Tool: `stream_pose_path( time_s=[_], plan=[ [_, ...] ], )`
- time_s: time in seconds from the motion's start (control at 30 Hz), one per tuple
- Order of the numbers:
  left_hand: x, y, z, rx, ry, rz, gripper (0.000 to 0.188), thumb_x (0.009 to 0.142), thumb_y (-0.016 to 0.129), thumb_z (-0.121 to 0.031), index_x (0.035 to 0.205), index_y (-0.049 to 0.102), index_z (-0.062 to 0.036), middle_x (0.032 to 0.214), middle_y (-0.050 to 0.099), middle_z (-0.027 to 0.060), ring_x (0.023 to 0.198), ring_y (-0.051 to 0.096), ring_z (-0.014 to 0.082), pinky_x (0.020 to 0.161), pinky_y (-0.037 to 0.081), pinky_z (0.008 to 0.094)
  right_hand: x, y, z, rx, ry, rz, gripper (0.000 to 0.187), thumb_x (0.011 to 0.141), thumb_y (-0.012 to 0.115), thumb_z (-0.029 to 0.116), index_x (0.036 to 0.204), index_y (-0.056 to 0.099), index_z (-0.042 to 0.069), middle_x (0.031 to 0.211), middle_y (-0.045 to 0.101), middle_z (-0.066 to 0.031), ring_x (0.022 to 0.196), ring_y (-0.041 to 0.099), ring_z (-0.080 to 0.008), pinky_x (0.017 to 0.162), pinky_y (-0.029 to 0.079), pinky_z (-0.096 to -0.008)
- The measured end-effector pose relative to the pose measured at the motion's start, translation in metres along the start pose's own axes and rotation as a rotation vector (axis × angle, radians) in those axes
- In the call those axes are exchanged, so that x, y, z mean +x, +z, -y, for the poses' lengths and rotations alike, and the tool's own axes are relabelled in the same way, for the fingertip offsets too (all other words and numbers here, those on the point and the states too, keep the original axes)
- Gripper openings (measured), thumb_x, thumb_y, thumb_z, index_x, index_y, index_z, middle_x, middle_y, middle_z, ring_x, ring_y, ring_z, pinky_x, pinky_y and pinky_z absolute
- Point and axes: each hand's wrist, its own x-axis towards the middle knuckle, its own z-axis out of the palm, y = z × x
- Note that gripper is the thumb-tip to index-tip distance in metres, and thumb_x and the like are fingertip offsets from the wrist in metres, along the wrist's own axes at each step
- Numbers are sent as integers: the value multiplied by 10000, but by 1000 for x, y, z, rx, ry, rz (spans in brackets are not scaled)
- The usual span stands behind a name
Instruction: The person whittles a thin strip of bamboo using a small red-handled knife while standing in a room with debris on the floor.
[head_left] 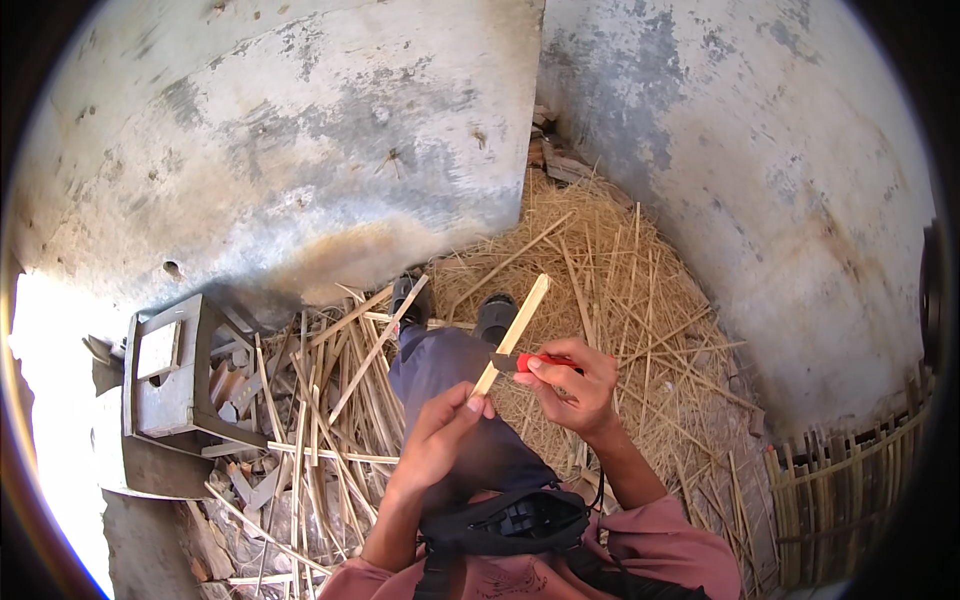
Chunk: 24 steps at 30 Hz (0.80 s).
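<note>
In our left hand (437,435) we clamp a wooden strip (524,312), apparently split already but not fully trimmed, while our right hand (580,390) grips a red-handled knife (540,361), blade (503,362) against the strip.

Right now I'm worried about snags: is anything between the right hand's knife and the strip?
Nothing visible. The right hand holds the knife, its blade crossing the strip; the left hand grips the strip's near end.
</note>
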Motion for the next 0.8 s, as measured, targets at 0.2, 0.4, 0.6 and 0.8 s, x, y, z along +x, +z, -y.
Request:
stream_pose_path(
  time_s=[0.2,0.4,0.6,0.8],
  plan=[
    [-10,-10,5,-68,-156,9,303,1138,532,-331,1013,638,-76,627,386,-85,507,304,27,475,197,238,9,1,-5,-33,-18,-54,232,789,926,143,952,766,108,886,730,-99,645,691,-201,521,500,-303],
    [-37,-17,22,-150,-272,154,303,1136,540,-321,1031,651,-59,648,431,-79,513,338,20,473,219,222,27,-39,-90,-154,671,-312,87,944,791,142,966,716,104,902,769,-68,725,695,-176,634,511,-296],
    [-35,-22,37,132,-97,-207,261,1133,565,-284,1075,671,-53,671,436,-90,547,357,6,490,258,214,12,-68,-92,-271,834,526,270,973,777,301,1080,672,77,887,749,-71,686,653,-184,682,517,-344],
    [-22,-11,27,264,-15,-229,246,1126,577,-248,1074,690,-35,676,468,-82,563,388,6,502,276,222,33,-37,-35,-120,703,282,626,887,851,464,1295,591,67,1081,757,-117,840,742,-268,790,557,-410]
  ],
)
